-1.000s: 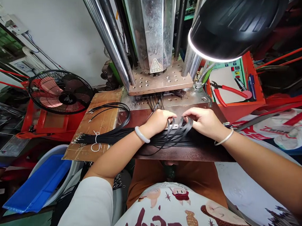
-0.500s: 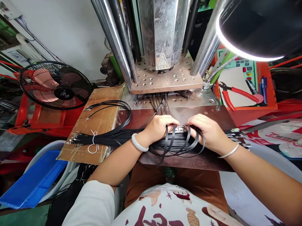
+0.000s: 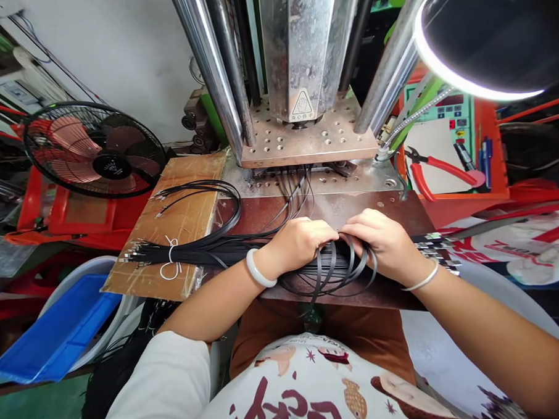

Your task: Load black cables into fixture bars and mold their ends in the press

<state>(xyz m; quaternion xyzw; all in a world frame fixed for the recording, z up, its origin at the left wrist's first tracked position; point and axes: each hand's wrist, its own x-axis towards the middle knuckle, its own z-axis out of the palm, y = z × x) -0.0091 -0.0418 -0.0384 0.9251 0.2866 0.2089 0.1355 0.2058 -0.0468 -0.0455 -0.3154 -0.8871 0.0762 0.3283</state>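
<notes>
My left hand (image 3: 304, 240) and my right hand (image 3: 377, 237) meet over the bench front, fingertips nearly touching. Each is closed on looped black cables (image 3: 331, 269) that hang in curves between them. What lies between the fingertips is too small to make out. Beneath the hands lies a long bundle of black cables (image 3: 237, 251), tied at its left end with a white tie (image 3: 171, 254). Metal connectors (image 3: 436, 252) stick out at its right end. A smaller curved group of cables (image 3: 204, 187) rests on the cardboard (image 3: 187, 207).
A press with a drilled plate (image 3: 307, 151) stands just behind the hands, cables running under it. Left are a fan (image 3: 113, 166) and a blue tray (image 3: 57, 330). At right, red-handled cutters (image 3: 444, 168) lie in an orange tray (image 3: 496, 194), under a ring lamp (image 3: 487, 89).
My hands have come together, closing the gap between the fingertips, and the connectors seen there are now covered. The cable loops have shifted slightly with them. The whole view has moved a little.
</notes>
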